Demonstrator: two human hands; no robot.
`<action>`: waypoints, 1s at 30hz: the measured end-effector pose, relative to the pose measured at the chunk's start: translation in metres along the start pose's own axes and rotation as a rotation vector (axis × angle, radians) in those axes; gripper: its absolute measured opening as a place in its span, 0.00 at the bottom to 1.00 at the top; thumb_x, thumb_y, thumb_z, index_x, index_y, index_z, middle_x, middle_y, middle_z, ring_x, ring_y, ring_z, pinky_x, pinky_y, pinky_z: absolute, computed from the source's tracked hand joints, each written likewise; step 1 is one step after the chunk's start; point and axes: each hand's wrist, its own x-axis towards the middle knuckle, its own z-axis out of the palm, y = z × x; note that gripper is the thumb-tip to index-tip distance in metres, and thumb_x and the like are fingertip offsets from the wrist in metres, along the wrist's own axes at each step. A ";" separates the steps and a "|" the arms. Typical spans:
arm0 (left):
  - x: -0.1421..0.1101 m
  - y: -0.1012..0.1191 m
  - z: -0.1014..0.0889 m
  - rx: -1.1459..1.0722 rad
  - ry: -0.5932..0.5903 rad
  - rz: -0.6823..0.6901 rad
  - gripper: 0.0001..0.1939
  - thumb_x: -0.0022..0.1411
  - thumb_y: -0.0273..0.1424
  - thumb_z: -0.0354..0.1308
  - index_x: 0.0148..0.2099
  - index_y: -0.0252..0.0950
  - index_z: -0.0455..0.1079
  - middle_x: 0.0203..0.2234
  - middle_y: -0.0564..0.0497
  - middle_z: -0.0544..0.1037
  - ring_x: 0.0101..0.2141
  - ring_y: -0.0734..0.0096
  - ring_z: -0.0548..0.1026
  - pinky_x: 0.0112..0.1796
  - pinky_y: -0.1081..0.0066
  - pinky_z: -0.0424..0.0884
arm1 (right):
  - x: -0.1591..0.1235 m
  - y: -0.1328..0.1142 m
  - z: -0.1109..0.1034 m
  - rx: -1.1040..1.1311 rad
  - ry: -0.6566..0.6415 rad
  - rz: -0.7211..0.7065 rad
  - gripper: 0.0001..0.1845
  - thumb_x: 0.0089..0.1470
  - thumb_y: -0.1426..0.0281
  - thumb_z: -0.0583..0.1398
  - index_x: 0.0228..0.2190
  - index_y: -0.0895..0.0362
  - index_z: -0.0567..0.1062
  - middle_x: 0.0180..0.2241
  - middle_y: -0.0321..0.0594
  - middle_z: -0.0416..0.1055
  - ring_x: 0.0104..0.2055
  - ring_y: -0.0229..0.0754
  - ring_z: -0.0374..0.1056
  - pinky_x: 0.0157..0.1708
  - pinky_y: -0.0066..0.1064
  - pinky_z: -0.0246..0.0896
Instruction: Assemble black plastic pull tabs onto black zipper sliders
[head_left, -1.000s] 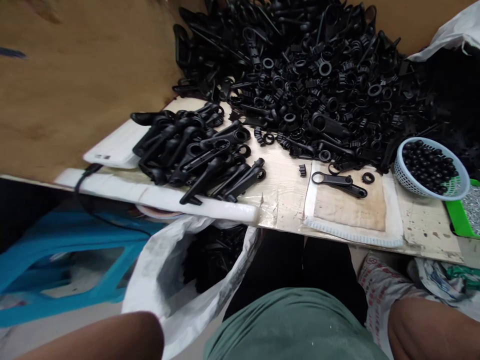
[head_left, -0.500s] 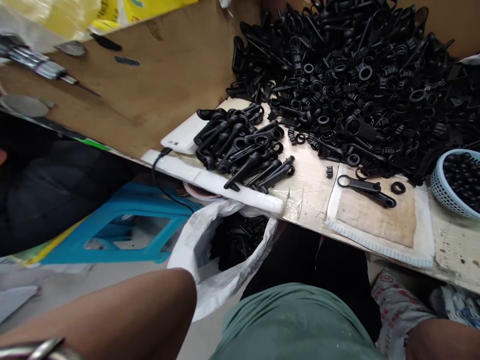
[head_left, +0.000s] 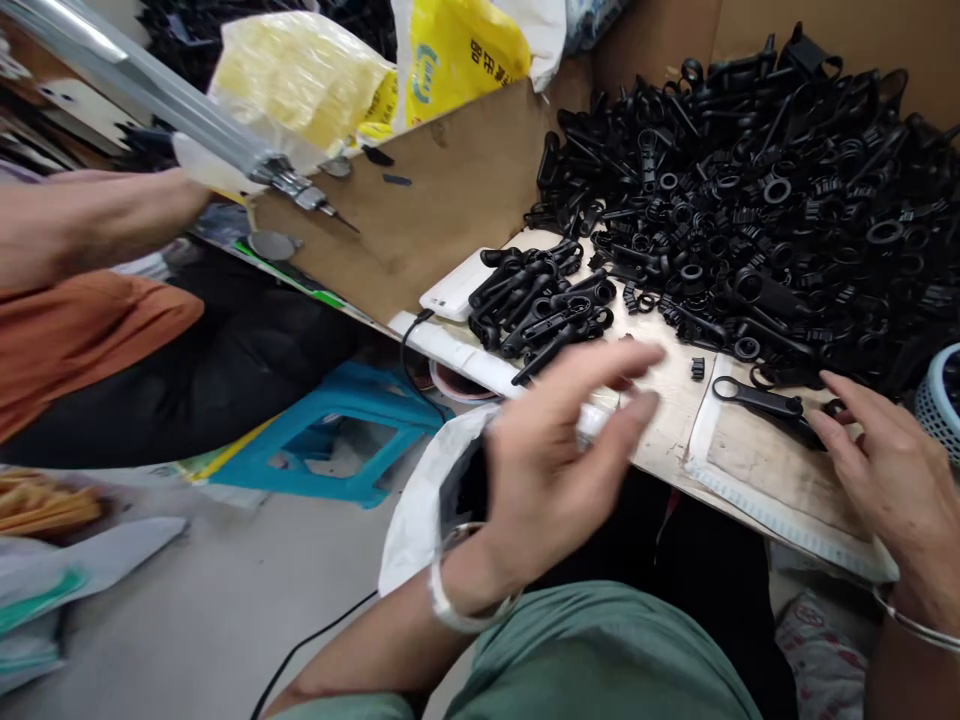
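On the cloth pad [head_left: 787,490], a flat black bar [head_left: 761,399] lies by our right hand [head_left: 896,460]

We see a ring at the left end of the bar. It lies on the far part of the pad, and its right end is close to our fingertips. A second bar [head_left: 811,430] pokes out from under it, partly hidden. Our right hand is bent, with its thumb and finger near both bars. We cannot tell if it touches or grips anything.

Our left hand [head_left: 551,470] is over the near edge of the table [head_left: 671,430], left of the pad. It looks blurry, but its thumb and fingers are spread apart, and we see nothing in it. Just past it, to the left, is a small heap [head_left: 536,300] of black parts. One little clip [head_left: 698,369] sits just left of the pad. A huge pile [head_left: 750,230] of black parts fills the far side, and a blue basket [head_left: 934,400] is on the right.

We think we are at the step of reaching for pieces. The next move seems to call for a careful pinch on one bar with our right hand, with our left hand free to help.
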 end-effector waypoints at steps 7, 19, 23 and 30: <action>-0.028 -0.040 0.065 -0.778 -0.368 -0.790 0.25 0.56 0.36 0.69 0.53 0.30 0.72 0.47 0.36 0.79 0.43 0.59 0.79 0.46 0.61 0.74 | 0.011 0.010 0.018 -0.107 -0.021 -0.172 0.19 0.66 0.60 0.51 0.42 0.54 0.79 0.37 0.44 0.76 0.41 0.50 0.70 0.44 0.44 0.66; -0.015 -0.043 0.067 -1.043 -0.052 -0.769 0.23 0.53 0.36 0.70 0.48 0.32 0.69 0.37 0.46 0.79 0.37 0.66 0.78 0.43 0.65 0.70 | 0.000 -0.055 0.023 0.379 -0.102 -0.177 0.08 0.62 0.67 0.59 0.39 0.52 0.79 0.41 0.38 0.79 0.42 0.42 0.75 0.44 0.34 0.70; -0.016 -0.041 0.051 -0.981 -0.112 -0.767 0.19 0.57 0.32 0.65 0.48 0.32 0.66 0.29 0.51 0.76 0.26 0.76 0.71 0.31 0.72 0.67 | 0.038 -0.068 0.044 0.122 -0.170 -0.180 0.18 0.63 0.68 0.57 0.54 0.54 0.73 0.50 0.44 0.75 0.46 0.48 0.74 0.47 0.39 0.68; -0.020 -0.047 0.040 -0.999 -0.124 -0.799 0.22 0.54 0.25 0.61 0.52 0.35 0.68 0.46 0.43 0.75 0.30 0.75 0.73 0.27 0.74 0.64 | 0.054 -0.075 0.062 -0.069 -0.320 -0.193 0.15 0.62 0.71 0.55 0.48 0.55 0.76 0.44 0.48 0.77 0.46 0.55 0.74 0.45 0.48 0.68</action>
